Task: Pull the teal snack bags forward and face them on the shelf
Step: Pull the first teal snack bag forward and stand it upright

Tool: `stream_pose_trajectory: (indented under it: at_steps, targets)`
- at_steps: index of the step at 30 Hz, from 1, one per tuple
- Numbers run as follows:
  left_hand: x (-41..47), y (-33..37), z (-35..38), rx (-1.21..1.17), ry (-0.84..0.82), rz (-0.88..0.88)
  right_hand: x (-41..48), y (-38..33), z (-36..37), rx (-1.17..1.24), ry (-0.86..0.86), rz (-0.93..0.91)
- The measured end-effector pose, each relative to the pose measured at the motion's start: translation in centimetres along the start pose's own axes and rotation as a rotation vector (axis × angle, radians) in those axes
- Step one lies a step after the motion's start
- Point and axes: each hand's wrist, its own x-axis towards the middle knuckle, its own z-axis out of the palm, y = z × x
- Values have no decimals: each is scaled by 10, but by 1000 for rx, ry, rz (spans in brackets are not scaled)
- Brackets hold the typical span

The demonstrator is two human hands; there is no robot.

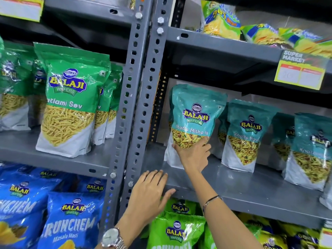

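Note:
Several teal Balaji Khatta Mitha snack bags stand on the grey metal shelf on the right. The leftmost teal bag stands upright near the upright post, and my right hand presses flat against its lower front with fingers spread. A second teal bag stands to its right, set a little further back. A third teal bag stands nearer the front edge at the far right, with more teal bags behind them. My left hand, fingers apart, rests on the shelf's front corner and holds nothing.
Grey perforated uprights divide the two bays. Green Ratlami Sev bags fill the left shelf, blue Crunchem bags sit below them, and bright green bags sit under the teal shelf. A yellow price tag hangs above.

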Motion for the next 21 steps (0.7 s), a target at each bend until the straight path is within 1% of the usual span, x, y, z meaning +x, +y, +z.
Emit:
stream_pose_trajectory:
  at_steps: [11, 21]
  targets:
    - [-3, 0, -5, -42, -64, -44, -45, 2, -42, -104, 85, -33]
    - [-3, 2, -8, -75, -105, -73, -63, 1, -64, -145, 81, -48]
